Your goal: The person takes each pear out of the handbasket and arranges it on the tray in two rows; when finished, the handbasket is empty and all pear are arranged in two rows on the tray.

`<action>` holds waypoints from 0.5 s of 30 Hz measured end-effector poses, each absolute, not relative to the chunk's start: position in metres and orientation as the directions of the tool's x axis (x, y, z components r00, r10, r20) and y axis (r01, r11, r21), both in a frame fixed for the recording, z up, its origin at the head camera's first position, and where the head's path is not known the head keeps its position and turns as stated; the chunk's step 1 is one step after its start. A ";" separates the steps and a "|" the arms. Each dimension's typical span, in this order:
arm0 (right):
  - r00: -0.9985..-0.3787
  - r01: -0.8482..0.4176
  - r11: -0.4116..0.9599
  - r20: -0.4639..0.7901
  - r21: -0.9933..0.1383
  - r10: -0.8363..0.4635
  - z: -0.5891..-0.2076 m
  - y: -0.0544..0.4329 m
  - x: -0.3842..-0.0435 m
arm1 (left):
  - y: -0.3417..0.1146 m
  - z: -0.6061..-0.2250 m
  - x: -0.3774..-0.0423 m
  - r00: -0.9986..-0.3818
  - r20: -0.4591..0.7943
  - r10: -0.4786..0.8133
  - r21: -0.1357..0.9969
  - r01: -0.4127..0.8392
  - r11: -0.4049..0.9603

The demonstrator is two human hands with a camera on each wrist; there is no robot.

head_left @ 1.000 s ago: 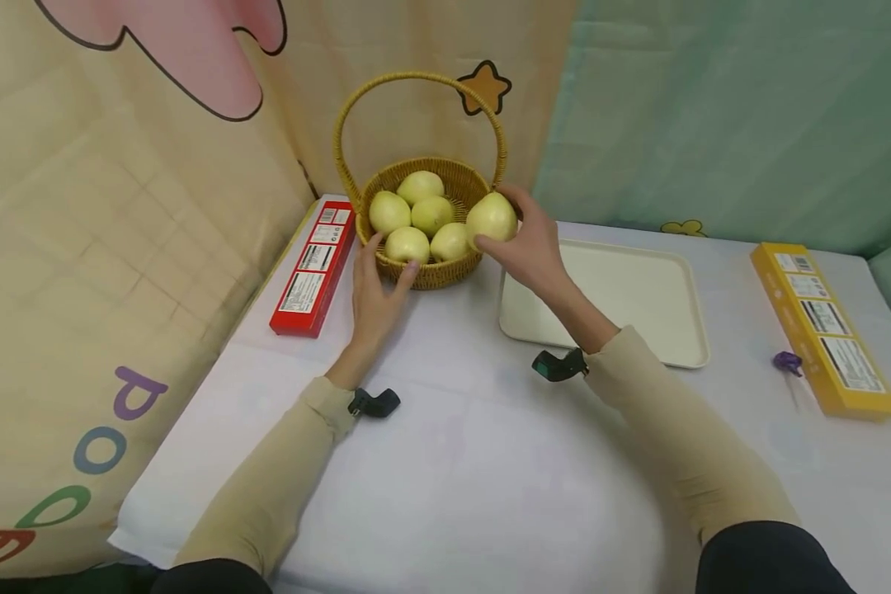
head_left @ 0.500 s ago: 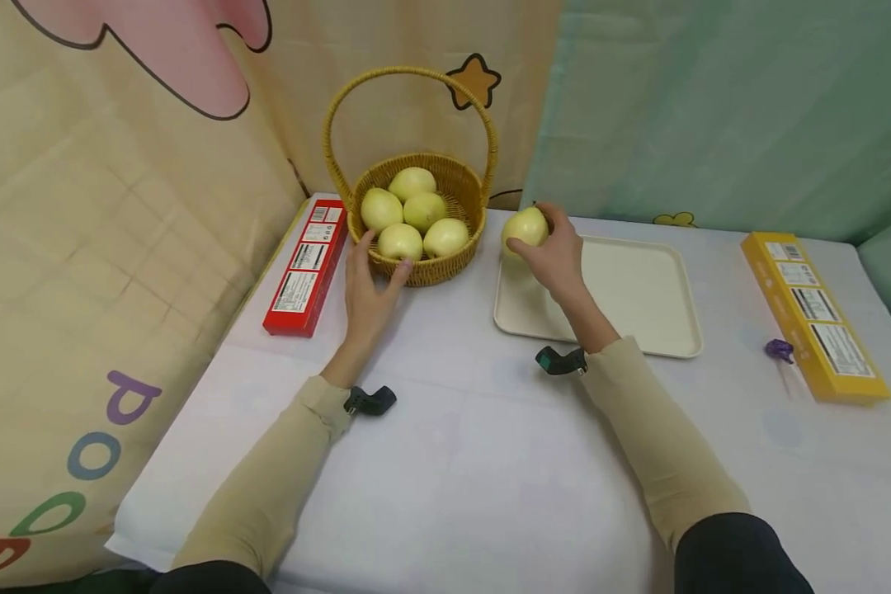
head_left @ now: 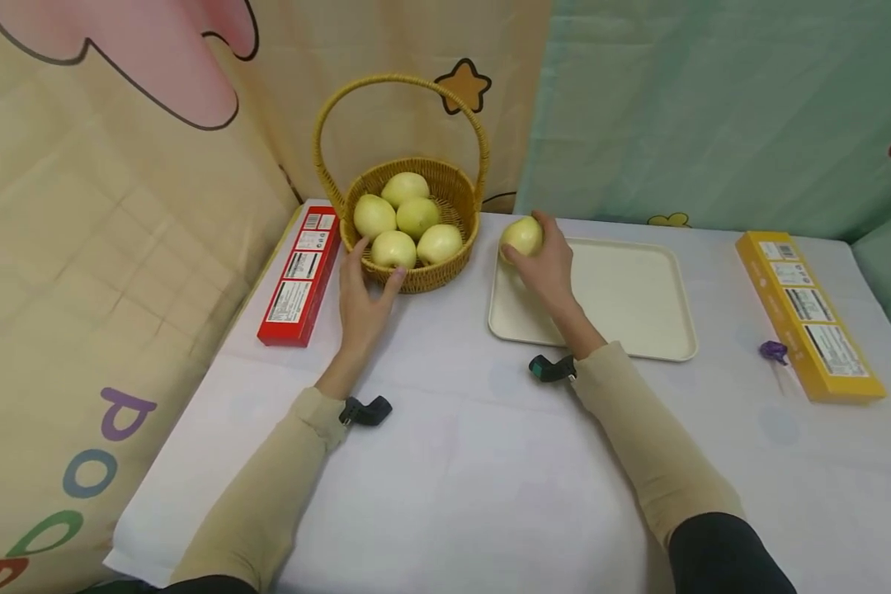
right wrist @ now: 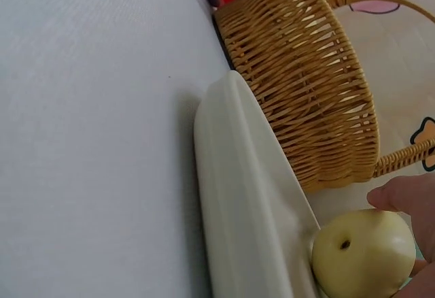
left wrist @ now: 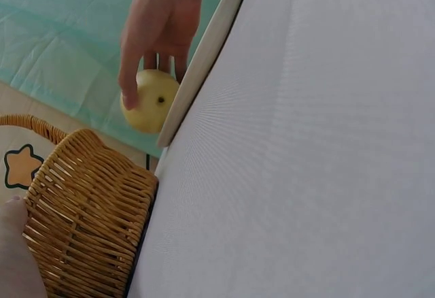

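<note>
My right hand holds a pale yellow-green pear at the back left corner of the cream tray. In the right wrist view the pear sits low against the tray's inside wall, with the thumb across its top. My left hand grips the wicker basket by its near left side, fingertips and thumb at the rim. Several more pears lie inside the basket. In the left wrist view only part of the left hand shows against the weave.
Left of the basket lies a long red box. A yellow box and a purple-wrapped lollipop lie at the right. The basket's tall handle arches up before the curtain behind the white-covered table.
My right hand has carried the pear from the basket's right rim rightward and down onto the tray's corner. The left hand has stayed at the basket. The head view has shifted slightly.
</note>
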State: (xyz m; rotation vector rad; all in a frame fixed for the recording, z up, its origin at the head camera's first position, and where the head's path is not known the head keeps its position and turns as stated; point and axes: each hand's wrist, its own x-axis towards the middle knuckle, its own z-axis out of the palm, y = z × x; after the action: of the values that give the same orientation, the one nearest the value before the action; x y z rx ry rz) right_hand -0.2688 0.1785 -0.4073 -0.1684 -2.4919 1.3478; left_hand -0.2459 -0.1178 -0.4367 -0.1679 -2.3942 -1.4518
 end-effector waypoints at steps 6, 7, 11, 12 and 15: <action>-0.958 -0.038 0.563 0.191 -0.826 0.216 -0.411 0.174 -0.267 | -0.123 -0.442 -0.244 -0.928 0.366 -0.071 0.838 0.295 0.458; -0.960 -0.045 0.565 0.193 -0.824 0.204 -0.413 0.173 -0.267 | -0.123 -0.443 -0.243 -0.928 0.365 -0.074 0.840 0.294 0.456; -0.960 -0.087 0.572 0.222 -0.816 0.170 -0.416 0.172 -0.267 | -0.123 -0.445 -0.243 -0.929 0.362 -0.072 0.839 0.292 0.459; -0.958 -0.097 0.571 0.232 -0.815 0.168 -0.415 0.173 -0.268 | -0.123 -0.445 -0.243 -0.929 0.363 -0.069 0.839 0.294 0.459; -0.953 -0.115 0.569 0.252 -0.814 0.168 -0.413 0.175 -0.269 | -0.122 -0.442 -0.246 -0.928 0.366 -0.062 0.834 0.298 0.464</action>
State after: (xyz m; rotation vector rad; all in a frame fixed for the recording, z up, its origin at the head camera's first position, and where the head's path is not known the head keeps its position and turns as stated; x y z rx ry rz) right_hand -0.2695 0.1747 -0.4127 -0.0429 -2.5030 1.3315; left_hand -0.2456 -0.1219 -0.4419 -0.1997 -2.3724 -1.4522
